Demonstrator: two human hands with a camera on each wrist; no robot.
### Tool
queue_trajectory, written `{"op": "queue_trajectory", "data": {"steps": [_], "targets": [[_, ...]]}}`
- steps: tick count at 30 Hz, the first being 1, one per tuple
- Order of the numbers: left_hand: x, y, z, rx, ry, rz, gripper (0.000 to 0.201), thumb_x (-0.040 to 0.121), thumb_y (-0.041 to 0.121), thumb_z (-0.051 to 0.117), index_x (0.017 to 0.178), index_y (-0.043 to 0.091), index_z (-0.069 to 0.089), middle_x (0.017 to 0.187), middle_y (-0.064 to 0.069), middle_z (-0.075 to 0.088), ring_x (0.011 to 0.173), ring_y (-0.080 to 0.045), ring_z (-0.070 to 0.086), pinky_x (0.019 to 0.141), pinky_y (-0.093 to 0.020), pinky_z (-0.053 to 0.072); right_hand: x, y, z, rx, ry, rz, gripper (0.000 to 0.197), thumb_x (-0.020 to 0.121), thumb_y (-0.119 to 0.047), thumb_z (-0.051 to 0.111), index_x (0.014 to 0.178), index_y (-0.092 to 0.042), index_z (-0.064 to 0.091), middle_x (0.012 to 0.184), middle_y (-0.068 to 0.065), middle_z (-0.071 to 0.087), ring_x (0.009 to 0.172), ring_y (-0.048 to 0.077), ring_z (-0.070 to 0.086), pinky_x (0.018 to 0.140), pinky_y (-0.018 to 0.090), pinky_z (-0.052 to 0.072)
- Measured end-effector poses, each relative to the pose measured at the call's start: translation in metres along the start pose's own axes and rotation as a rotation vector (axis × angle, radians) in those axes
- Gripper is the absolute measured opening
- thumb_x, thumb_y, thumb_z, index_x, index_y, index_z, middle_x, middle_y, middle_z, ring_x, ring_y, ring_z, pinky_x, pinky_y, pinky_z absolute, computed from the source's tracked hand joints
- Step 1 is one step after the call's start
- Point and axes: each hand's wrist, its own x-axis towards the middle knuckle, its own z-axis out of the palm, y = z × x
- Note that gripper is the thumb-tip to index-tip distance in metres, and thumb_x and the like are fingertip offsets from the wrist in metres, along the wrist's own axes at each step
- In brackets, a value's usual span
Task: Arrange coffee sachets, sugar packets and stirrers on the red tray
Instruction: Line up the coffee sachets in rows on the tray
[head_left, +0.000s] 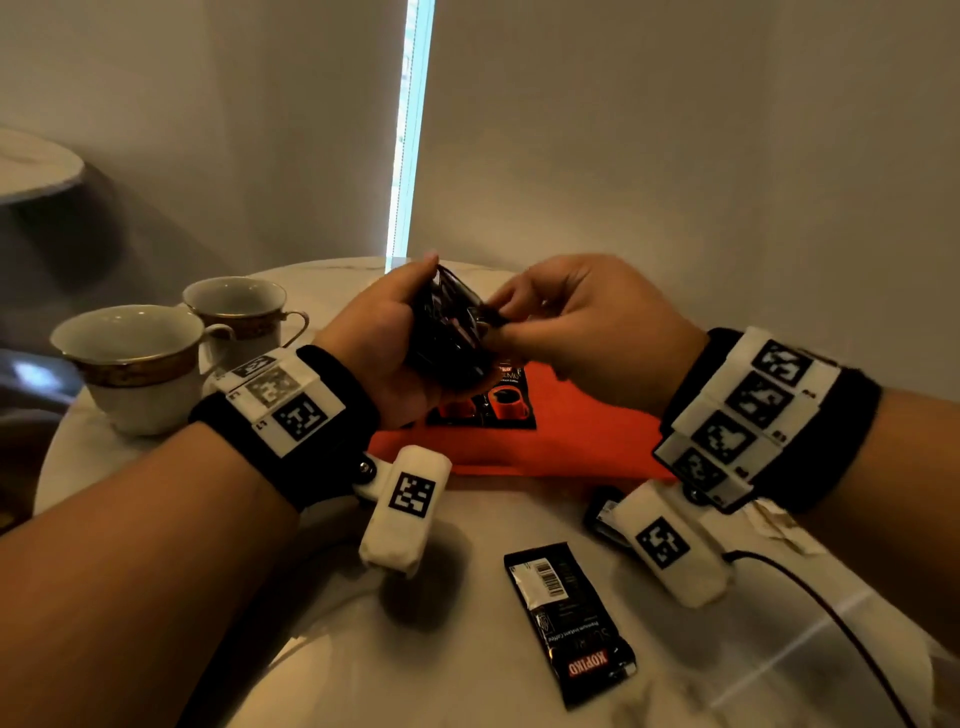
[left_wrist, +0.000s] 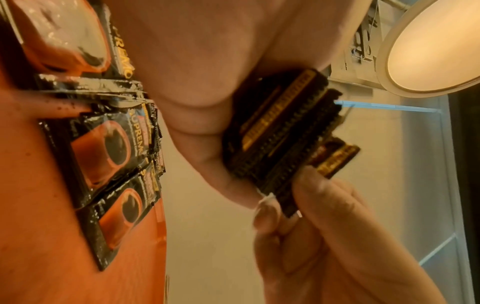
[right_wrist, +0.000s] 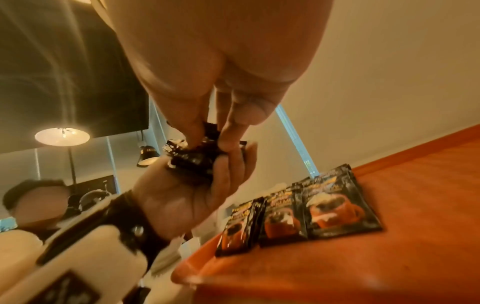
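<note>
My left hand (head_left: 395, 332) grips a stack of black coffee sachets (head_left: 447, 332) above the red tray (head_left: 571, 436). My right hand (head_left: 524, 317) pinches the edge of one sachet in that stack, thumb and forefinger closed on it (left_wrist: 285, 197). Three black sachets with orange cups (right_wrist: 298, 218) lie side by side on the tray, below the hands. One more black sachet (head_left: 569, 623) lies loose on the marble table (head_left: 156, 467), nearer to me than the tray. No sugar packets or stirrers can be made out.
Two white cups with gold bands (head_left: 140, 358) (head_left: 239, 306) stand at the table's left. A dark cable (head_left: 831, 613) runs across the table at the right. Something white and crumpled (head_left: 774, 525) lies under my right wrist.
</note>
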Motion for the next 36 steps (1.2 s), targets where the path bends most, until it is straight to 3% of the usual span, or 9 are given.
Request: {"op": "queue_trajectory", "data": {"steps": [3,8,11,15,17,20,23,29,36], "targets": [[-0.002,0.001,0.000,0.025,-0.006,0.044,0.054,0.092,0.060,0.054,0.114,0.011,0.060,0.089,-0.011,0.069,0.073,-0.026,0.071,0.069,-0.041,0.059,-0.003,0.002,0.011,-0.023,-0.047,-0.011,0.012,0.082,-0.013,0.080,0.076,-0.023,0.075,0.092,-0.001,0.075,0.082,0.017,0.072,0.080,0.042,0.061],[-0.006,-0.005,0.006,0.124,-0.107,0.033,0.034,0.101,0.040,0.047,0.110,0.010,0.061,0.098,-0.013,0.062,0.079,-0.024,0.061,0.062,-0.033,0.057,-0.004,-0.003,0.006,-0.151,-0.038,-0.055,0.028,0.068,-0.033,0.090,0.088,-0.032,0.070,0.104,-0.008,0.065,0.086,-0.001,0.060,0.070,0.009,0.048],[-0.006,-0.007,0.006,0.131,-0.170,0.043,0.062,0.099,0.051,0.046,0.140,0.005,0.051,0.120,-0.018,0.058,0.098,-0.029,0.060,0.073,-0.037,0.057,-0.002,-0.005,0.006,-0.039,-0.108,0.008,0.043,0.062,-0.030,0.094,0.091,-0.029,0.063,0.107,-0.006,0.068,0.087,0.008,0.069,0.078,0.031,0.060],[-0.008,-0.007,0.005,0.109,-0.236,0.037,0.042,0.092,0.039,0.051,0.116,0.007,0.063,0.099,-0.013,0.068,0.077,-0.023,0.069,0.062,-0.033,0.058,-0.001,-0.003,0.007,-0.097,-0.133,0.025,0.041,0.067,-0.029,0.091,0.097,-0.019,0.065,0.095,-0.004,0.071,0.086,0.013,0.072,0.079,0.043,0.061],[-0.008,-0.006,0.006,0.116,-0.191,0.038,0.035,0.092,0.036,0.052,0.113,0.009,0.061,0.095,-0.012,0.064,0.070,-0.021,0.066,0.056,-0.031,0.055,-0.003,-0.001,0.005,-0.108,-0.123,0.018,0.039,0.069,-0.031,0.089,0.098,-0.019,0.066,0.097,-0.005,0.071,0.089,0.011,0.071,0.080,0.040,0.060],[-0.002,-0.004,0.004,0.077,-0.063,0.045,0.042,0.097,0.039,0.053,0.124,0.007,0.055,0.092,-0.010,0.063,0.070,-0.019,0.064,0.060,-0.032,0.055,-0.010,0.006,-0.012,-0.123,-0.117,0.132,0.028,0.082,-0.023,0.082,0.096,-0.009,0.063,0.080,-0.007,0.069,0.068,-0.001,0.065,0.066,0.027,0.054],[0.005,-0.001,-0.003,0.043,0.025,0.070,0.048,0.097,0.040,0.056,0.133,0.008,0.051,0.097,-0.010,0.064,0.074,-0.019,0.066,0.064,-0.034,0.055,-0.022,0.021,-0.035,-0.445,-0.382,0.339,0.025,0.083,-0.040,0.077,0.088,-0.017,0.068,0.077,0.002,0.073,0.071,0.018,0.070,0.071,0.043,0.061],[0.007,-0.003,-0.005,0.065,0.017,0.056,0.029,0.097,0.039,0.055,0.114,0.016,0.057,0.097,-0.009,0.065,0.075,-0.019,0.067,0.070,-0.038,0.054,-0.056,0.035,-0.037,-0.703,-0.739,0.635,0.031,0.074,-0.051,0.082,0.090,-0.028,0.068,0.090,-0.003,0.072,0.083,0.017,0.070,0.074,0.033,0.061],[0.004,0.000,-0.005,0.015,0.075,0.084,0.045,0.097,0.042,0.057,0.129,0.011,0.054,0.096,-0.008,0.066,0.072,-0.018,0.069,0.068,-0.036,0.058,-0.068,0.032,-0.020,-0.883,-0.696,0.539,0.042,0.066,-0.057,0.085,0.091,-0.031,0.062,0.089,-0.006,0.068,0.079,0.014,0.067,0.070,0.032,0.062]]}}
